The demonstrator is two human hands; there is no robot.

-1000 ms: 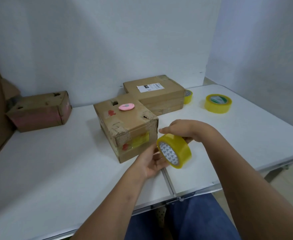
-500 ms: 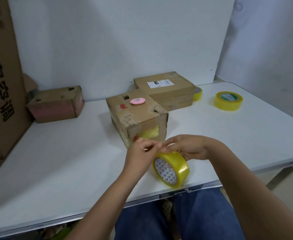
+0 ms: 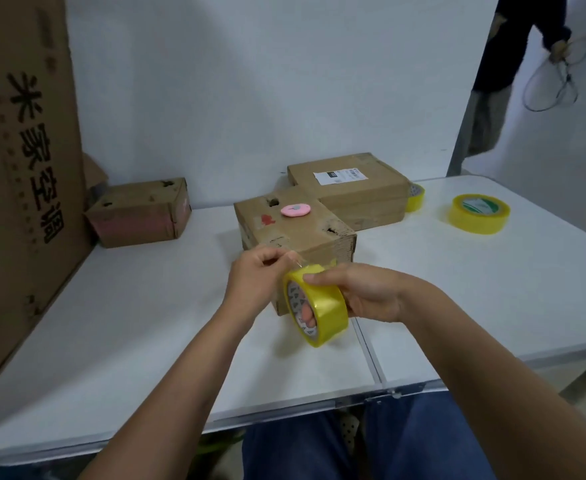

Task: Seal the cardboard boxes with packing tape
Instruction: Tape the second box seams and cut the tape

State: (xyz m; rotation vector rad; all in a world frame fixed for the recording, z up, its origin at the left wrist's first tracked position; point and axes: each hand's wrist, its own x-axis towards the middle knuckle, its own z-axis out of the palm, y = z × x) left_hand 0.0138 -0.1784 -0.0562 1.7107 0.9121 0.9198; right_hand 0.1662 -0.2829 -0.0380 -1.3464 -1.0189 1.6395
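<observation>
My right hand (image 3: 367, 292) grips a yellow roll of packing tape (image 3: 322, 308) upright, just above the white table (image 3: 139, 334), with fingers through its core. My left hand (image 3: 255, 275) pinches the loose clear end of the tape at the roll's top left. Directly behind both hands stands a worn cardboard box (image 3: 305, 233) with a pink cutter (image 3: 295, 209) lying on its top. A flatter labelled box (image 3: 350, 188) sits behind it to the right, and a third box (image 3: 139, 213) stands at the far left.
A second yellow tape roll (image 3: 478, 213) lies flat on the table's right half, and another roll (image 3: 415, 197) peeks out beside the labelled box. A tall cardboard sheet (image 3: 18, 168) with printed characters leans along the left edge. A seam (image 3: 371, 355) splits the table.
My left hand came from under the roll to its top and now pinches the tape end. The roll rose slightly toward the worn box. The view shifted left and closer.
</observation>
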